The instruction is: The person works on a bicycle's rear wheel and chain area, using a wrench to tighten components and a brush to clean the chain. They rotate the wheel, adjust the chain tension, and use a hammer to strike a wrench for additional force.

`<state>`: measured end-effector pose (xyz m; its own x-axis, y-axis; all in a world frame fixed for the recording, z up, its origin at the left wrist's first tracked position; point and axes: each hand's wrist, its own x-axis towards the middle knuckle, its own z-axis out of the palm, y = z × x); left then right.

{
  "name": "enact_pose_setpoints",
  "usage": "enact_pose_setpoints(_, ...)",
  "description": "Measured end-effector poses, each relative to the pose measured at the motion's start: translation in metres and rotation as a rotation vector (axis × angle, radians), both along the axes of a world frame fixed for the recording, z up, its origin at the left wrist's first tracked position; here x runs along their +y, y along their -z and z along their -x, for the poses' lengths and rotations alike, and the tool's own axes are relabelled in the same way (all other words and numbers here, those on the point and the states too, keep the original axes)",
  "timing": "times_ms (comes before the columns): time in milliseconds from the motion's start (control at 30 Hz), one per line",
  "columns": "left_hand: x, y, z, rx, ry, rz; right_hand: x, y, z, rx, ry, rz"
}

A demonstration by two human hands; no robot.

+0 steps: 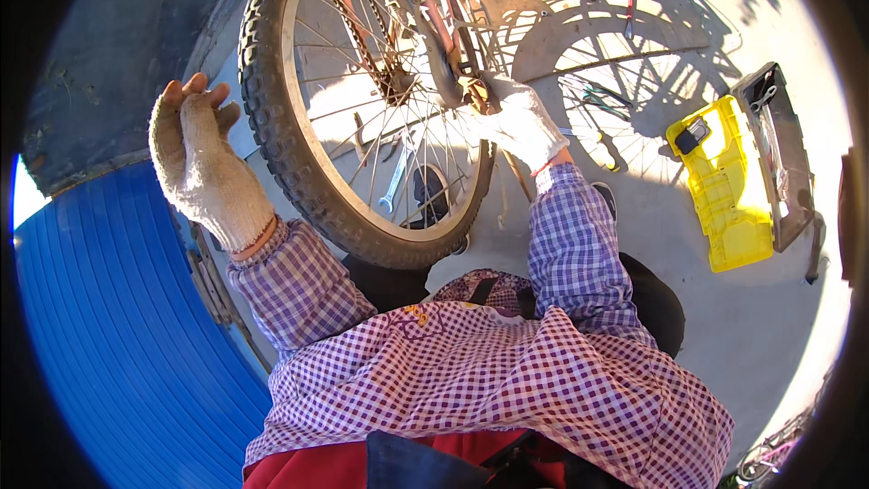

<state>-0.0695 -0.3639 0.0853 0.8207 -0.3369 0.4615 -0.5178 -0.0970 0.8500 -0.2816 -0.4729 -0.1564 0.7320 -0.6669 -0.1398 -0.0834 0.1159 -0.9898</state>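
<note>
Your gloved left hand [204, 158] is released, with its fingers raised just beside the tire of the bicycle wheel [261, 104]. The wheel is mounted in the reddish frame [437, 9], directly ahead of you. Your gloved right hand [523, 122] is at the axle fitting [474, 93]; its grip cannot be determined. A blue wrench [396, 179] shows through the spokes; a yellow tool case [738, 234] lies to your right.

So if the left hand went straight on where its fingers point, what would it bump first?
Probably the dark grey surface ahead; nothing shows between that and the left hand. How far off it is, I can't tell.
</note>
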Motion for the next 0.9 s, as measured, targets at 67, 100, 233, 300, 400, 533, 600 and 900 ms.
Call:
enact_pose_setpoints(67,0.018,0.033,-0.012,0.211,-0.03,0.067,-0.003,-0.014,-0.005,0.268,0.003,0.232)
enact_pose_setpoints(100,0.022,0.048,-0.017,0.236,0.018,0.104,-0.003,-0.02,-0.005,0.332,-0.002,0.157)
enact_pose_setpoints(233,0.038,0.077,-0.028,0.311,0.317,0.196,-0.006,-0.04,-0.004,0.623,-0.121,0.165)
enact_pose_setpoints(300,0.046,0.078,-0.023,0.403,0.257,0.114,-0.004,-0.042,-0.001,0.644,-0.105,0.152)
enact_pose_setpoints(400,0.049,0.081,-0.02,0.503,0.214,-0.023,-0.002,-0.035,0.002,0.622,-0.071,0.035)
enact_pose_setpoints(533,0.057,0.084,-0.015,0.534,0.31,-0.042,0.0,-0.021,0.007,0.702,-0.064,0.09)
enact_pose_setpoints(600,0.06,0.084,-0.012,0.537,0.372,-0.067,0.0,-0.016,0.01,0.701,-0.043,0.072)
enact_pose_setpoints(900,0.058,0.068,0.0,0.599,0.423,-0.153,-0.004,-0.018,0.018,0.679,-0.075,0.026)
